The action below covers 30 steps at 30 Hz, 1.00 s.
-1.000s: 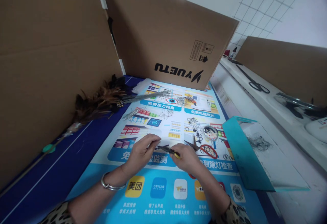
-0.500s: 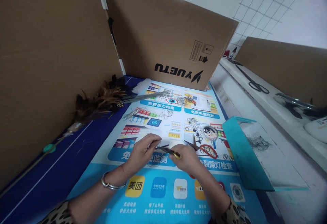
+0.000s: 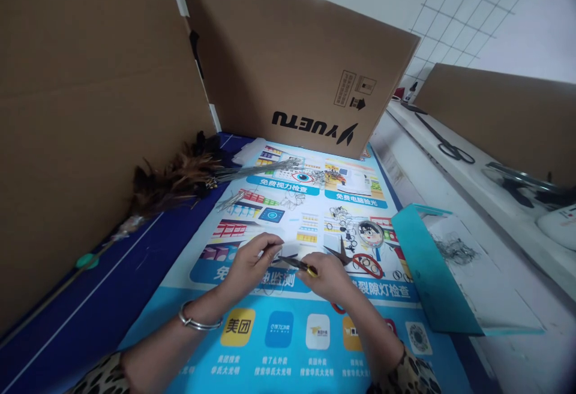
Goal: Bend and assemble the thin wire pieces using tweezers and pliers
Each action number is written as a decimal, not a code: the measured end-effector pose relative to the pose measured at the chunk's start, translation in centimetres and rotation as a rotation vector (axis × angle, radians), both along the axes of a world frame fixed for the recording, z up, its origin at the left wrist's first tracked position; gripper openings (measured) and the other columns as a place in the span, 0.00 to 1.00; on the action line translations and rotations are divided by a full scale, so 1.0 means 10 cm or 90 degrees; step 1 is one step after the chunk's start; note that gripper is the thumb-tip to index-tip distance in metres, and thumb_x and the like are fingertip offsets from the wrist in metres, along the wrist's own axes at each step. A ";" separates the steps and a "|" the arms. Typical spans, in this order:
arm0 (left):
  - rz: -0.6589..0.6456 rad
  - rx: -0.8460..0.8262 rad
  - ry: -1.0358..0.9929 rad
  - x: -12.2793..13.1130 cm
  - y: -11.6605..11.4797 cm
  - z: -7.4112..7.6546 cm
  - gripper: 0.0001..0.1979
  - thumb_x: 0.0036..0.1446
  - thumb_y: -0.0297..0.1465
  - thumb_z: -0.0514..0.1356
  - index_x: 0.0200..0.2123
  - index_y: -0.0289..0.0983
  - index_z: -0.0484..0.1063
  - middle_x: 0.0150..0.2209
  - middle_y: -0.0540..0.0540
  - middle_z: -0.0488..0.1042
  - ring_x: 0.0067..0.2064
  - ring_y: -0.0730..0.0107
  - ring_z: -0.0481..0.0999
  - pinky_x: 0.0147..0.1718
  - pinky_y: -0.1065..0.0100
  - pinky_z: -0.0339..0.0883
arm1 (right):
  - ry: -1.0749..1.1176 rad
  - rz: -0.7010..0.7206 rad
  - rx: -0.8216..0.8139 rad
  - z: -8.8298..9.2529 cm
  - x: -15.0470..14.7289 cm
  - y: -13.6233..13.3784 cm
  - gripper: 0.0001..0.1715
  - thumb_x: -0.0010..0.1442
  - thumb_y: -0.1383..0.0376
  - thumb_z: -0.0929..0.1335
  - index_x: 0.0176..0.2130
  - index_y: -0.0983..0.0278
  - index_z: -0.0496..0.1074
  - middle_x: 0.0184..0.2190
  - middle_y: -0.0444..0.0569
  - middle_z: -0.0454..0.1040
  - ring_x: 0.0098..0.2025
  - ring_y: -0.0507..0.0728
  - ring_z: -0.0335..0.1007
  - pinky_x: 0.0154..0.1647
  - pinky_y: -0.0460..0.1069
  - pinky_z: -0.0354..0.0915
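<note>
My right hand is wrapped round a small pair of pliers with yellow on the handle. Its dark jaws point left, close to the fingers of my left hand. Thumb and forefinger of that left hand are pinched together; whatever they hold is too fine to make out. Just beyond my right hand lie scissors with red handles and dark blades. A round tin or lid with a cartoon face sits behind them, beside scattered small dark rings.
Bundled thin wires and brown feathers lie at the left. An open teal box at the right holds tangled wire pieces. Cardboard panels stand at the back and left. More black scissors rest on a white ledge.
My left hand has shifted very slightly up and to the left. My right hand keeps its grip on the pliers in nearly the same spot.
</note>
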<state>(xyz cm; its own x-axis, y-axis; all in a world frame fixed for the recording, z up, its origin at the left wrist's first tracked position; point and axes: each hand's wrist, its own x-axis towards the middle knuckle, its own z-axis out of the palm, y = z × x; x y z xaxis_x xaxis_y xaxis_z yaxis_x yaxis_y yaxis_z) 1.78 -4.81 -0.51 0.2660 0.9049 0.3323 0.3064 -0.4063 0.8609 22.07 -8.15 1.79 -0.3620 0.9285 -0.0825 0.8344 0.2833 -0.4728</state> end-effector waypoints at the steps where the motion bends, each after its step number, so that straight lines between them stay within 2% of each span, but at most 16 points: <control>1: -0.001 0.001 -0.001 0.00 0.00 0.00 0.06 0.58 0.30 0.53 0.36 0.37 0.68 0.33 0.48 0.70 0.36 0.70 0.69 0.35 0.71 0.62 | 0.000 -0.001 -0.001 0.01 0.00 0.00 0.13 0.57 0.55 0.63 0.29 0.62 0.66 0.26 0.43 0.68 0.26 0.49 0.59 0.24 0.45 0.41; 13: 0.002 0.023 -0.001 0.00 -0.01 0.02 0.06 0.57 0.30 0.53 0.35 0.37 0.69 0.33 0.47 0.71 0.36 0.70 0.69 0.35 0.71 0.63 | -0.012 -0.004 0.000 0.06 -0.02 -0.03 0.13 0.57 0.55 0.64 0.30 0.62 0.68 0.29 0.43 0.71 0.31 0.51 0.64 0.26 0.44 0.46; 23: -0.011 0.026 -0.013 0.00 -0.01 0.03 0.06 0.57 0.30 0.53 0.35 0.37 0.69 0.33 0.47 0.70 0.35 0.70 0.69 0.35 0.70 0.62 | -0.050 -0.006 0.019 0.04 -0.02 -0.04 0.13 0.58 0.54 0.63 0.32 0.61 0.68 0.30 0.43 0.71 0.31 0.51 0.64 0.26 0.45 0.46; 26: -0.003 -0.007 -0.029 -0.02 0.01 0.04 0.06 0.57 0.31 0.53 0.35 0.37 0.69 0.32 0.48 0.70 0.33 0.71 0.68 0.34 0.71 0.62 | -0.049 -0.032 0.022 -0.01 -0.02 -0.02 0.14 0.58 0.54 0.63 0.32 0.62 0.67 0.30 0.44 0.70 0.31 0.51 0.64 0.26 0.45 0.46; 30: 0.050 -0.120 -0.117 -0.08 0.08 0.04 0.07 0.55 0.34 0.55 0.36 0.37 0.68 0.27 0.51 0.67 0.29 0.73 0.66 0.29 0.72 0.62 | -0.010 -0.076 0.033 -0.08 -0.02 0.02 0.13 0.59 0.55 0.62 0.34 0.62 0.67 0.31 0.45 0.70 0.33 0.52 0.64 0.29 0.44 0.50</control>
